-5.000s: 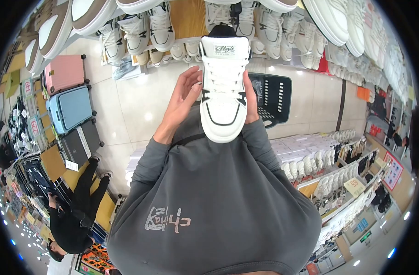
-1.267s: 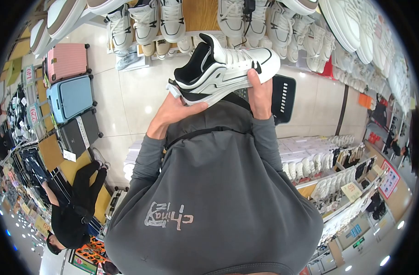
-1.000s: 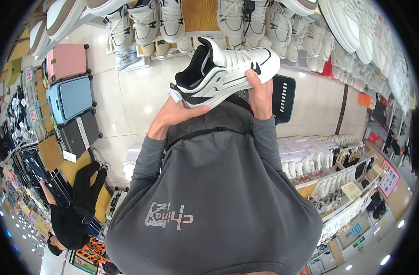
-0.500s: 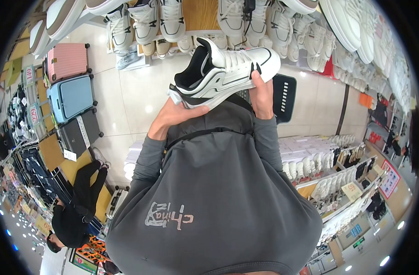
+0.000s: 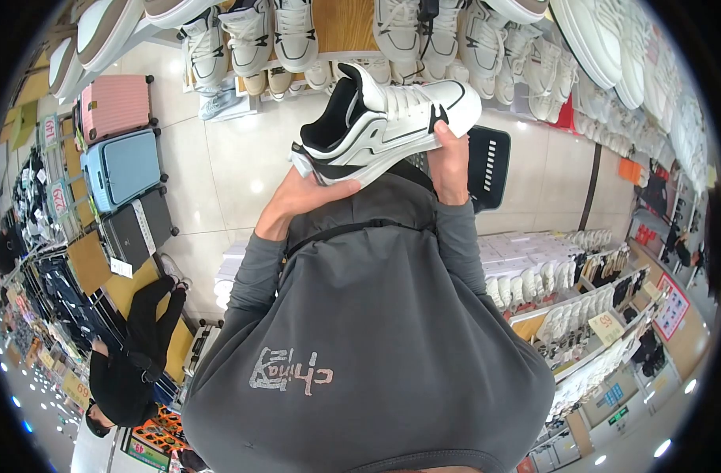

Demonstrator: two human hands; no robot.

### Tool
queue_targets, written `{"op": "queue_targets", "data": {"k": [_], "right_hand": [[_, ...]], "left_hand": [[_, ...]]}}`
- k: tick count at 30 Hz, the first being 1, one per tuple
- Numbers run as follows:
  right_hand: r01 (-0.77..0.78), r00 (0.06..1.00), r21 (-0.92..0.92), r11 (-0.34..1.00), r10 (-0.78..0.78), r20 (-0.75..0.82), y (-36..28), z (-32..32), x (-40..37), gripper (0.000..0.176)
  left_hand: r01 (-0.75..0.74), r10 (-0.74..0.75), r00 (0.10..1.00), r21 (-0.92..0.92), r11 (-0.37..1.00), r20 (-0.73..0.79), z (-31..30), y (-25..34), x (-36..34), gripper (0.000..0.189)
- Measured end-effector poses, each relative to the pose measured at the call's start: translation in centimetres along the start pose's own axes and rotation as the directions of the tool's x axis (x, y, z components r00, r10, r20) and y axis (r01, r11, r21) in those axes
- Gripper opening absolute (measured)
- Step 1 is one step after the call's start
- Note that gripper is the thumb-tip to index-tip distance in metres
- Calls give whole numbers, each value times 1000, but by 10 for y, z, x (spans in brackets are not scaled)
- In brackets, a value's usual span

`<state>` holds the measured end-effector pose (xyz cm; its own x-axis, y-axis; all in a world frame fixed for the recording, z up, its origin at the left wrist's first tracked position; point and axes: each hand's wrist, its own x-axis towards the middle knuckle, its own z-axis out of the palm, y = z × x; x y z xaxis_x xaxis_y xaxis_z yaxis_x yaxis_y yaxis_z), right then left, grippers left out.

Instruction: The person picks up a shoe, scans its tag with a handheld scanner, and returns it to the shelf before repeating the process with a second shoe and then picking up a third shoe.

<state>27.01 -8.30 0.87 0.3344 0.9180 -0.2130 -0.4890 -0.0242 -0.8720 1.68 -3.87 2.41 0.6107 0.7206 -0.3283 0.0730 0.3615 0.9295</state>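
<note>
A white sneaker (image 5: 400, 114) with black trim and white laces is held up in front of my body, between both hands. My left hand (image 5: 304, 195) grips its heel end, thumb along the sole. Near the toe, my right hand (image 5: 450, 162) has its thumb pressed on the side of the sole; its other fingers are hidden beneath the shoe. The toe points to the right and the dark lining shows at the collar.
Display shelves (image 5: 346, 27) with rows of white sneakers stand ahead. Suitcases (image 5: 122, 169) line the left, where a person in black (image 5: 128, 374) stands. A dark slotted panel (image 5: 489, 168) is right of my right hand. More shoe racks (image 5: 581, 315) stand behind on the right.
The sneaker and both my hands stay almost still. At lower left, the person in black has shifted slightly.
</note>
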Motion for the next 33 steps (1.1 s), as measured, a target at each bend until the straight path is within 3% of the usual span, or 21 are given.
{"op": "queue_targets", "data": {"k": [7,10,14,20,26,29,33], "right_hand": [[37,999,-358,933,-39,0,-4,16,-1,43],[27,999,-290,957,-33,-16,4,28,-1,45],[6,1000,-175,985,-6,4,3,43,-4,62],[-69,996,-160,985,78,50,2,40,-3,71],[-47,997,-60,997,50,54,19,32,-4,67],[-188,982,137,973,185,32,23,31,-7,60],[-207,978,219,953,194,81,31,25,-7,55]], "left_hand": [[24,-27,998,-61,998,-51,8,3,2,72],[49,-56,995,-85,995,-80,13,3,4,70],[50,-64,992,-119,992,-112,20,0,7,68],[15,-29,992,-112,994,-121,23,-6,8,66],[13,-12,996,12,1000,-93,21,-8,9,71],[-15,20,993,42,999,-116,27,-6,10,80],[-79,90,987,85,993,-133,36,6,10,90]]}}
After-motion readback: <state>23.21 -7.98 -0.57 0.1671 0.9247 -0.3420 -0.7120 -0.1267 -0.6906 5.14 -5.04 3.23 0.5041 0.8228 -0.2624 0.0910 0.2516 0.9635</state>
